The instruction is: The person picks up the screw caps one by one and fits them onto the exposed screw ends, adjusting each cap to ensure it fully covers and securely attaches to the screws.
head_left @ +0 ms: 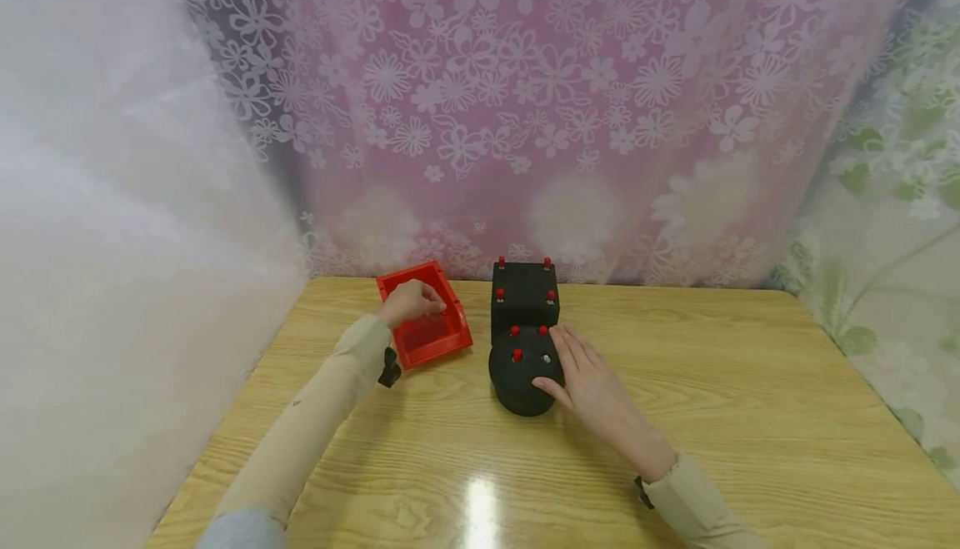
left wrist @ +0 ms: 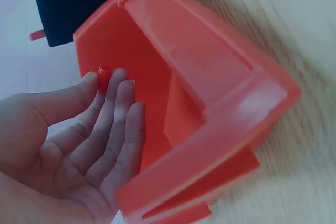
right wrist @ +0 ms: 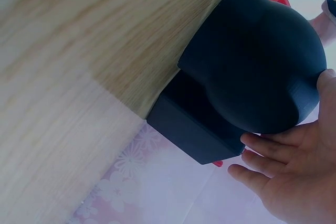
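Note:
My left hand point(head_left: 407, 301) reaches into the red plastic bin point(head_left: 435, 355). In the left wrist view, its thumb and index finger pinch a small red cap point(left wrist: 103, 79) inside that bin. My right hand point(head_left: 592, 386) rests against the right side of a round black block point(head_left: 517, 391), fingers nearly straight and thumb apart from them. On the round block's top stand several red caps point(head_left: 517, 355), and one metal post point(head_left: 546, 359) shows bare. From the right wrist view, the fingertips point(right wrist: 252, 140) and thumb touch the block's edge.
Directly behind the round block is a square black block point(head_left: 525, 276) with a red cap near each top corner. The wooden table point(head_left: 720, 382) extends to both sides. A floral curtain point(head_left: 570, 141) hangs along the back edge.

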Available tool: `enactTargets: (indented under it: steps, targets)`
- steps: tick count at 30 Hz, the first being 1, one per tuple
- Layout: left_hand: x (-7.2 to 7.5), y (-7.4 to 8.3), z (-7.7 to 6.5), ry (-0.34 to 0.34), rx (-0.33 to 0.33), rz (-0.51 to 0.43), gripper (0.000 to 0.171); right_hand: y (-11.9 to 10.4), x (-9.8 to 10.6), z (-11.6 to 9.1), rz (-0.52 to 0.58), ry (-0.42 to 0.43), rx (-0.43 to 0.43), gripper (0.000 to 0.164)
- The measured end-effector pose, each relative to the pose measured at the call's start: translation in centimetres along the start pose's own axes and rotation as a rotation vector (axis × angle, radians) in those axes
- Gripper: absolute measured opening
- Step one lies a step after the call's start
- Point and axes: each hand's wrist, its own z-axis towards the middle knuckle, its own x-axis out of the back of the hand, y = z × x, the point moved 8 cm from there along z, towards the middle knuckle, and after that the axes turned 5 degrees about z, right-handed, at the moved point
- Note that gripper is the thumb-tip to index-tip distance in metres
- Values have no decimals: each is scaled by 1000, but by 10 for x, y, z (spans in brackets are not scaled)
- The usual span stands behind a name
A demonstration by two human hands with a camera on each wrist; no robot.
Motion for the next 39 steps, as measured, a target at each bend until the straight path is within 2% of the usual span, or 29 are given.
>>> enactTargets:
  steps: [7,21,31,39]
  targets:
    - [-4,0,-9,14,-16,-220,25,1,-1,0,-10,-10,1,85]
    - [-20,4,-33,69,-8,-578,30,3,-2,1,16,-32,-21,85]
    - [-38,8,-46,120,-18,-730,30,-3,-2,-1,-3,0,-14,84]
    - [-47,20,-59,120,-45,-807,35,-7,-2,-4,0,-30,-42,85]
